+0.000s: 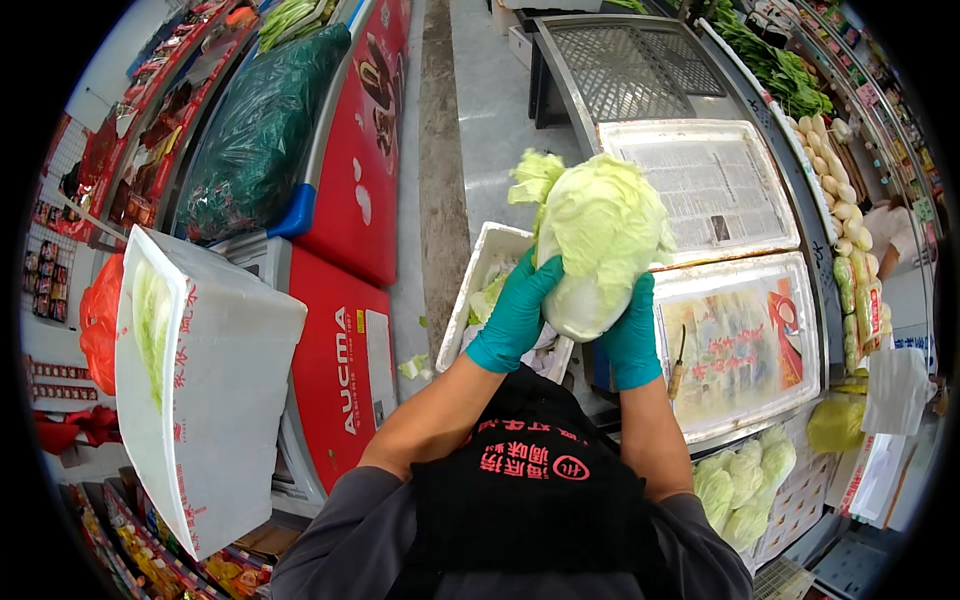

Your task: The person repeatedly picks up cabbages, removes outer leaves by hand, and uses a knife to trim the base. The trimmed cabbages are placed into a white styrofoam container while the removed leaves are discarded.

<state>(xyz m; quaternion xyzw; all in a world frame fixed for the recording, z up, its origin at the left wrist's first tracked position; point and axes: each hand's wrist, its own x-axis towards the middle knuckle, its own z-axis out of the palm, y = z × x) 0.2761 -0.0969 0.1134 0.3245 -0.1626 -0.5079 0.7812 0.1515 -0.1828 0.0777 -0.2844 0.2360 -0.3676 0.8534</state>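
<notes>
Between my two teal-gloved hands I hold a pale green napa cabbage (600,225), one leaf (538,176) sticking out loosely at its upper left. My left hand (517,315) grips its lower left side, and my right hand (636,337) supports the lower right. Beneath the cabbage, a white foam box (463,319) on the floor contains loose cabbage leaves, partly hidden by my hand and apron. To the right of my right hand, a thin curved tool with a wooden handle (676,379) lies on a paper-covered foam lid (735,345).
At left, a tall white foam box (232,360) with cabbage inside stands on a red chest freezer (330,337). A dark green plastic-wrapped bundle (262,135) lies beyond it. Several cabbages (742,480) sit at lower right. White radishes (832,172) line the right shelf near another person's arm (890,259).
</notes>
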